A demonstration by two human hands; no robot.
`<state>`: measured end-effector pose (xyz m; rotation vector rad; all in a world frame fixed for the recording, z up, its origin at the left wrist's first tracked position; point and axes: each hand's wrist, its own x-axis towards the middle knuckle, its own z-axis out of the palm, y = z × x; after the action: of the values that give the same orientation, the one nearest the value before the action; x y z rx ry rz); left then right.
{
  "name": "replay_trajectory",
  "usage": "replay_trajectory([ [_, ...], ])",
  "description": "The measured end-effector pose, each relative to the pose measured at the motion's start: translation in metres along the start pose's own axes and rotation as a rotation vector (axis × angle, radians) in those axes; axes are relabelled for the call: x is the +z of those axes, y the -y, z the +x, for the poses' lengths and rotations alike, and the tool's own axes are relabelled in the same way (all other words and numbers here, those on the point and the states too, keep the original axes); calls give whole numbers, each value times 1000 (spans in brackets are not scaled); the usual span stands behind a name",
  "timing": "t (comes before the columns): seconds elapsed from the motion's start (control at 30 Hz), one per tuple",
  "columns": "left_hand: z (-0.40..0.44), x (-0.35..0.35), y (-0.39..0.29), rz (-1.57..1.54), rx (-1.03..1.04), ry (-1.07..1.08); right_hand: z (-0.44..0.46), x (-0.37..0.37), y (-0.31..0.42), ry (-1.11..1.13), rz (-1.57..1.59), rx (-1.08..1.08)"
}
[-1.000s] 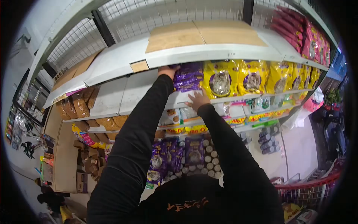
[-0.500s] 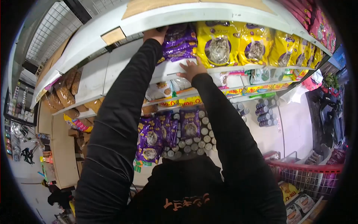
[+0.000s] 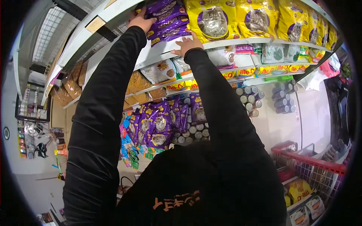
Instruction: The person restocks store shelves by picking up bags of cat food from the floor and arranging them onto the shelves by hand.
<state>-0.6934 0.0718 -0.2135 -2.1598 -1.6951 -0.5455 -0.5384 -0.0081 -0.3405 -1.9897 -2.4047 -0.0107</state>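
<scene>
A stack of purple cat food bags [image 3: 168,23] lies on the upper shelf. My left hand [image 3: 141,22] rests against the stack's left side, its thumb across the bag edges and its other fingers apart, partly hidden. At the stack's lower right front, my right hand [image 3: 189,45] has its fingers spread, touching the bags and the white shelf edge. Just right of the stack stands a yellow cat food bag [image 3: 213,22] with a cat picture, close to my right fingertips.
More yellow bags [image 3: 257,19] line the shelf to the right. A lower shelf holds white bags [image 3: 160,71] and clear bags of kibble [image 3: 137,83]. On the floor are purple bags [image 3: 155,123] and several cans [image 3: 194,131]. A red-rimmed basket [image 3: 309,160] stands at right.
My view has shifted, so the shelf and both hands appear higher and further left. The left hand's thumb now shows over the stack's edge. Both hands stay at the purple bags.
</scene>
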Motion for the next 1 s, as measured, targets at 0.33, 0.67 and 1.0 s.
replay_trajectory([
  [0.33,-72,-47,38,-269,114,102,-5,8,2,-209,-11,-61],
  [0.67,-139,-74,90,-794,-261,431,-28,-59,24,-273,1164,35],
  [1.0,-183,-39,90,-1297,-173,487,-88,-56,80,-163,1438,120],
])
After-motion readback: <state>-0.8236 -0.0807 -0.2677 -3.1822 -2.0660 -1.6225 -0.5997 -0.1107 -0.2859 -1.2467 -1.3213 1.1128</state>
